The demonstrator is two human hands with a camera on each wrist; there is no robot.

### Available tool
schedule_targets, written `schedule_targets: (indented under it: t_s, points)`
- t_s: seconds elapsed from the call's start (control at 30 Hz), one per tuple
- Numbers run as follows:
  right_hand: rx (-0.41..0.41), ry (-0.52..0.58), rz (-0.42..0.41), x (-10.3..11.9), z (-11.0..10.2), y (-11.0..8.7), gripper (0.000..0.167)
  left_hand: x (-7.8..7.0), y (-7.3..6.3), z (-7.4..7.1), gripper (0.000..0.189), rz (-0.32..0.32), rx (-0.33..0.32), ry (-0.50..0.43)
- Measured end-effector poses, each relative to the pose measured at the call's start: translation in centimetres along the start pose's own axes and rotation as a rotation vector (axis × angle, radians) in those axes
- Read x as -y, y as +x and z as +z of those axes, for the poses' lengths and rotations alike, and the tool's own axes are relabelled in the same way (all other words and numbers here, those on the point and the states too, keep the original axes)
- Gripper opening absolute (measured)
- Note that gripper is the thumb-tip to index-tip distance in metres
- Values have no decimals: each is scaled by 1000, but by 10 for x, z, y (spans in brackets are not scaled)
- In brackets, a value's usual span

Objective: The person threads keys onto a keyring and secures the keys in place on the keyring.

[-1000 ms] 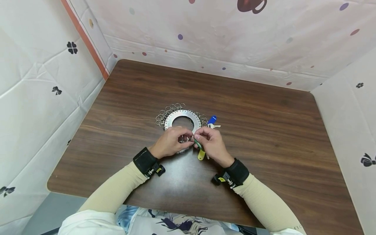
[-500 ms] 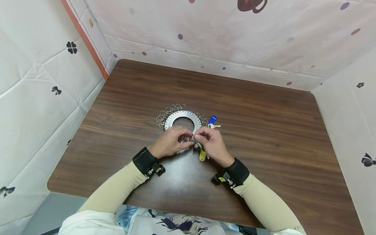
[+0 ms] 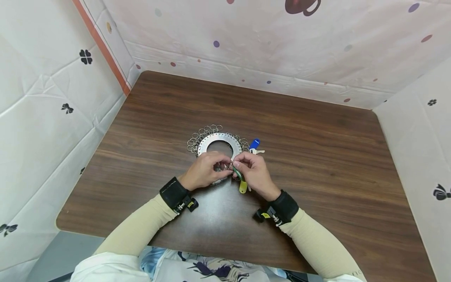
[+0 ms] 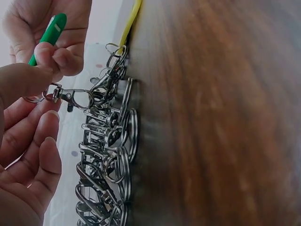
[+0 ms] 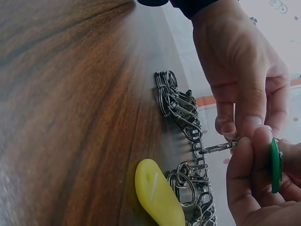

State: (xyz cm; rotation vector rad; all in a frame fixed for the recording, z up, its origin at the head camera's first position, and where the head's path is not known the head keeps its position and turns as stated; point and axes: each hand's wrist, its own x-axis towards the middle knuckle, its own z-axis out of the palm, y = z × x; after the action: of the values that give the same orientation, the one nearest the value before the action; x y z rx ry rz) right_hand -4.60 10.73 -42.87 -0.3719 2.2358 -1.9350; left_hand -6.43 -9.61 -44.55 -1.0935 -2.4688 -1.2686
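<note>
A flat silver ring-shaped plate (image 3: 211,138) lies on the table, with metal snap hooks and split rings hung round its edge. My left hand (image 3: 204,170) pinches the split-ring end of one snap hook (image 4: 70,97), which is still linked to the plate's row of hooks. Facing it, my right hand (image 3: 255,172) holds a green key tag (image 4: 52,32) between thumb and fingers, its fingertips meeting the left ones at the split ring. Fingers hide most of that ring. A yellow key tag (image 5: 157,193) hangs from the row just by the right hand.
Right of the plate lies a blue key tag (image 3: 254,143) with a silver key (image 3: 260,151). More split rings (image 3: 193,143) fan out along the plate's left side. The brown wooden table (image 3: 334,156) meets patterned white walls behind and at both sides.
Both hands stay in nearly the same place over the near edge of the plate. The yellow tag has swung slightly to the right.
</note>
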Motion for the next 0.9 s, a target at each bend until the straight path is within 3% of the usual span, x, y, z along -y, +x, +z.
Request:
schedule_targets:
  t_s: [0.47, 0.9]
  points:
    - [-1, -11, -5, -1, 1, 0, 9, 1, -1, -1, 25, 41, 0, 1]
    - [-4, 9, -1, -1, 3, 0, 9, 1, -1, -1, 28, 20, 10, 36]
